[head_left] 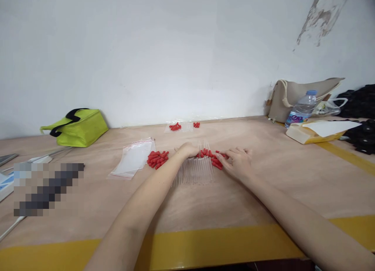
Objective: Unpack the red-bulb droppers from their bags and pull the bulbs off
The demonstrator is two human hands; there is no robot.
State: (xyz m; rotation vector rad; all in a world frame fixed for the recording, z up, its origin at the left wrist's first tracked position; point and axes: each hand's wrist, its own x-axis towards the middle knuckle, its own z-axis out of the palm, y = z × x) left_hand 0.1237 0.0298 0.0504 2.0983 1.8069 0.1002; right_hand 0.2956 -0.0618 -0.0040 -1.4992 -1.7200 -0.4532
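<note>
A row of clear plastic tubes [195, 171] lies on the wooden table [263, 185] in front of me. My left hand [187, 150] rests curled on the far left end of the row. My right hand [236, 161] sits at the row's right end, fingers bent on several small red caps [217, 163]. More red caps [205, 153] lie between my hands at the tubes' far ends. A loose pile of red caps [157, 159] is just left of my left hand.
Clear zip bags [133, 159] lie left of the pile; another bag with red caps [178, 126] is by the wall. A green bag [76, 127] stands far left. A water bottle [301, 108], beige bag [295, 95] and papers [322, 130] are at right.
</note>
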